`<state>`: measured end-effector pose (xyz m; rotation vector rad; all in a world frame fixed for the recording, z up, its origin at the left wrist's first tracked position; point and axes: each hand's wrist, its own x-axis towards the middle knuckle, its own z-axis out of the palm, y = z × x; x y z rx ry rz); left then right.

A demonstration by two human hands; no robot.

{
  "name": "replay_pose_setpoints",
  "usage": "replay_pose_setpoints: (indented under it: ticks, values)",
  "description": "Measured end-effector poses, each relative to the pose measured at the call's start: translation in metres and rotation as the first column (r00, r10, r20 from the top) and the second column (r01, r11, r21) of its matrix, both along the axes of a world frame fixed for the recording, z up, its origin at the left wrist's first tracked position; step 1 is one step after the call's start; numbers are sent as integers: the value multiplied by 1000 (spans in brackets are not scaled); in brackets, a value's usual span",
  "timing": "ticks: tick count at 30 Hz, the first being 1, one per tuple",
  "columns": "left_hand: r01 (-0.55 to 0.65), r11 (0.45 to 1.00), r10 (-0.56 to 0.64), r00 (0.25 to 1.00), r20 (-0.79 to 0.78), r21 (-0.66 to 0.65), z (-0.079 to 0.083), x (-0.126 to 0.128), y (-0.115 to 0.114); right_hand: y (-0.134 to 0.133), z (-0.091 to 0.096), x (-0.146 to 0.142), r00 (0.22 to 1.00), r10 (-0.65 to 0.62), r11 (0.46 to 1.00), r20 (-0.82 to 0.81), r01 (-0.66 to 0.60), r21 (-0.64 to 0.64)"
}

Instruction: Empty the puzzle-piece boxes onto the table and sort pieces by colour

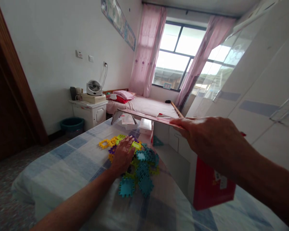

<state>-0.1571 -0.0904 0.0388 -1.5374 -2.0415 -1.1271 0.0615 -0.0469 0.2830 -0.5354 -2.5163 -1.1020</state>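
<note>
A loose heap of interlocking plastic square pieces [126, 187] in teal, yellow, lime and purple lies on the table. My left hand [123, 154] rests on top of the heap, palm down, its fingers stretched out. To the right is a cardboard box [212, 192], red outside and pale inside, with its open side toward the pieces. My right hand [210, 134] grips the box's upper edge, thumb and fingers closed over the thin board. A long flap reaches left from that hand, above the table. Part of the box is hidden by my right forearm.
A checked cloth [60, 173] covers the table. Behind the pieces stand an open small white box [131, 126] and another white box [145, 125]. Farther back are a bed [146, 104], a white cabinet with a fan [94, 87], and a green bin [72, 125]. Wardrobes line the right.
</note>
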Motion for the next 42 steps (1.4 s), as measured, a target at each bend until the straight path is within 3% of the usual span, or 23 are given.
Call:
replay_pose_setpoints:
  ticks: [7,10,14,21,24,26,30,33,38,42]
  values:
    - [76,989,-64,994,-91,124,-6,-2,1,5,-7,2,994,15,997,109,-7,-72]
    - [115,983,-97,987,-128,142,-5,-1,0,5,-9,10,999,-26,998,39,28,-51]
    - [163,976,-138,976,-170,144,-2,2,-1,-2,-11,22,997,52,997,-58,-55,-59]
    - [164,974,-125,963,-237,153,-5,1,-1,4,-14,24,999,-27,994,-43,23,-105]
    - [178,972,-127,948,-292,155,1,3,-2,3,-16,30,994,18,995,-109,-29,-99]
    - [231,962,-167,918,-359,145,13,9,1,0,-16,34,991,66,992,-114,-78,-103]
    - [377,922,-370,781,-503,-92,48,34,20,-6,-16,35,985,119,988,-124,-129,-79]
    - [410,867,-497,699,-514,-282,65,51,43,-7,-16,35,979,146,985,-138,-157,-65]
    - [363,827,-553,664,-503,-430,59,59,70,-4,-16,42,970,178,979,-163,-192,-74]
    - [318,832,-540,653,-531,-454,58,54,64,7,-15,56,971,121,987,-205,-140,-81]
